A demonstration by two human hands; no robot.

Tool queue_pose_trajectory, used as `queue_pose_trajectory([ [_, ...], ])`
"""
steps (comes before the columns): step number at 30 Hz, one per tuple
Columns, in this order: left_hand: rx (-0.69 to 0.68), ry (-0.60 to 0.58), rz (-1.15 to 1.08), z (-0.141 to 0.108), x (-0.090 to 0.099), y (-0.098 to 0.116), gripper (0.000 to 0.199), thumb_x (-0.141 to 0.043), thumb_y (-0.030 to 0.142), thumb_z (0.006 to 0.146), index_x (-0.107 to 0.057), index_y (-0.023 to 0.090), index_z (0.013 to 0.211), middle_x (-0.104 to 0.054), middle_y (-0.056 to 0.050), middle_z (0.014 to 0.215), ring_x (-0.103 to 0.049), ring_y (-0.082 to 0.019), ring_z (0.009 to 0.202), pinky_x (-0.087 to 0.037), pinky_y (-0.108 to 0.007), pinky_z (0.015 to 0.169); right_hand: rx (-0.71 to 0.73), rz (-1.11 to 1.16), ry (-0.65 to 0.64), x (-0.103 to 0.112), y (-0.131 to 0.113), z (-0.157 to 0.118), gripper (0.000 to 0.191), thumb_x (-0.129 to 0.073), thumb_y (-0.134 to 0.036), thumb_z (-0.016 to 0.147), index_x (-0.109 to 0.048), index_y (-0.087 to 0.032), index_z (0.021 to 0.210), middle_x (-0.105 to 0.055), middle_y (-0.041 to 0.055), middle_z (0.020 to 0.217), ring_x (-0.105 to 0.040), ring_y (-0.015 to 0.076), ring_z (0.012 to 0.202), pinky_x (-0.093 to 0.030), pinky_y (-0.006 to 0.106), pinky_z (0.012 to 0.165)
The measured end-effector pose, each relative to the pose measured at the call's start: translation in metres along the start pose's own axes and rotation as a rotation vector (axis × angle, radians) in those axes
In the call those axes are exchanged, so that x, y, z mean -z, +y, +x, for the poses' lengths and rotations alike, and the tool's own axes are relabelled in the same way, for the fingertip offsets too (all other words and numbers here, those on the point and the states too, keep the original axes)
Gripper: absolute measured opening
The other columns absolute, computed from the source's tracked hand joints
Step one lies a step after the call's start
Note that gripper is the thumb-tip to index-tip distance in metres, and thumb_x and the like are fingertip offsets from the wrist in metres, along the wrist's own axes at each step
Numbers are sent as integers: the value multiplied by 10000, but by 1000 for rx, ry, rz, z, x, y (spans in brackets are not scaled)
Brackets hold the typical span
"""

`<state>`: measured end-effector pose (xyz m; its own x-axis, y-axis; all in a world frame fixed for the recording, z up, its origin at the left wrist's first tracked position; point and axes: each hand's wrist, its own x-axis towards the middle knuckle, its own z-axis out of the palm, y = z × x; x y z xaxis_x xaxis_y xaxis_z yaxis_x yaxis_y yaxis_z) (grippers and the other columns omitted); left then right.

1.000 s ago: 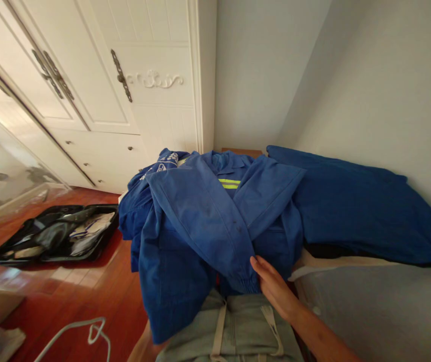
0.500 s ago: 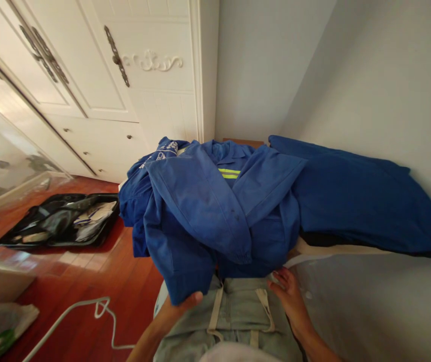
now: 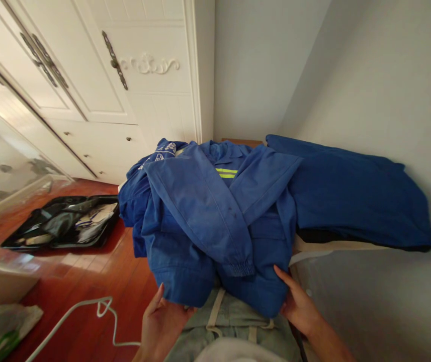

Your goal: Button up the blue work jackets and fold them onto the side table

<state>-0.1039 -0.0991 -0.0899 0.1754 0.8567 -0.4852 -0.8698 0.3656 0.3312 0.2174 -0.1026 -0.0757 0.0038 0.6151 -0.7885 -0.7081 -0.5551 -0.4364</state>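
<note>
A blue work jacket (image 3: 200,211) lies face up, its sleeves folded across the front and a yellow-and-grey reflective stripe showing at the chest. My left hand (image 3: 168,319) is at the hem's left corner, thumb beside the edge and fingers partly hidden under the cloth. At the right corner, my right hand (image 3: 302,306) grips the hem, with the thumb on top and the other fingers underneath. Both front corners hang over my greenish-grey trousers (image 3: 234,311).
Other blue garments lie left (image 3: 134,198) and right (image 3: 351,196) of the jacket. An open black suitcase (image 3: 60,221) rests on the red wood floor (image 3: 98,276). A white cable (image 3: 68,311) runs across the floor. White wardrobe doors (image 3: 155,105) and a grey wall (image 3: 260,65) stand behind.
My right hand has moved up from beside the jacket and taken its right corner, drawing it towards me. My left hand has turned, its fingers now under the left corner.
</note>
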Motion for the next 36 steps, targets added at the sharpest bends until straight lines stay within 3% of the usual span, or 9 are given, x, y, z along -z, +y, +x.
queue_pose_trajectory([
  [3,-48,221,72,1,-8,-9,400,-521,126,896,-616,230,1271,-722,-105,1153,-682,-294,1063,-527,-516,950,-96,68,-3,-13,-3,-24,666,-778,-458,727,-611,-158,1298,-706,93,1069,-682,226,1026,-527,368,979],
  [5,-2,296,114,3,-16,-18,533,-568,69,860,-519,200,1374,-712,-120,1172,-686,-288,1056,-528,-507,964,-92,88,1,-22,-6,-37,632,-719,-490,778,-615,-152,1301,-702,101,1081,-668,228,1067,-495,385,1027],
  [9,170,364,149,10,-31,-38,653,-668,86,807,-439,105,1418,-713,-163,1146,-701,-305,1010,-556,-487,927,21,127,-71,-36,-10,-48,625,-664,-546,801,-638,-144,1279,-686,112,1125,-623,240,1156,-449,411,1079],
  [16,317,329,-13,11,-48,-57,486,-569,169,901,-478,106,1374,-734,-153,1086,-702,-310,1002,-564,-497,889,114,191,-239,-29,12,-42,684,-667,-763,683,-704,-244,1127,-668,62,1181,-535,238,1267,-413,434,1095],
  [20,288,329,-60,8,-47,-69,473,-521,62,899,-469,82,1369,-746,-154,1026,-722,-279,939,-575,-431,880,31,312,-204,-9,51,-30,538,-819,-644,582,-710,-284,965,-704,-3,1055,-644,209,1032,-495,434,960],
  [25,249,330,-82,6,-45,-78,446,-507,-26,868,-518,72,1303,-753,-141,980,-731,-253,901,-592,-377,853,-159,255,-37,1,86,-19,604,-968,-355,375,-657,-170,859,-706,30,925,-675,176,888,-547,289,812],
  [29,222,309,-7,6,-42,-81,314,-536,-20,860,-596,49,1161,-749,-157,973,-735,-247,861,-599,-374,845,-155,276,-42,-23,80,-25,597,-956,-237,440,-617,-158,925,-712,43,959,-690,187,851,-567,323,784],
  [33,137,318,65,3,-41,-80,220,-552,-34,835,-660,60,1002,-747,-155,979,-732,-237,846,-598,-376,844,-176,343,33,-56,70,-41,605,-943,-77,353,-586,-131,838,-721,33,846,-692,163,731,-576,278,685],
  [36,113,316,86,-3,-44,-82,180,-561,-39,805,-684,59,893,-747,-158,927,-726,-235,810,-590,-369,834,-168,375,7,-72,75,-49,638,-949,-84,322,-601,-123,855,-725,53,890,-705,166,781,-590,266,714],
])
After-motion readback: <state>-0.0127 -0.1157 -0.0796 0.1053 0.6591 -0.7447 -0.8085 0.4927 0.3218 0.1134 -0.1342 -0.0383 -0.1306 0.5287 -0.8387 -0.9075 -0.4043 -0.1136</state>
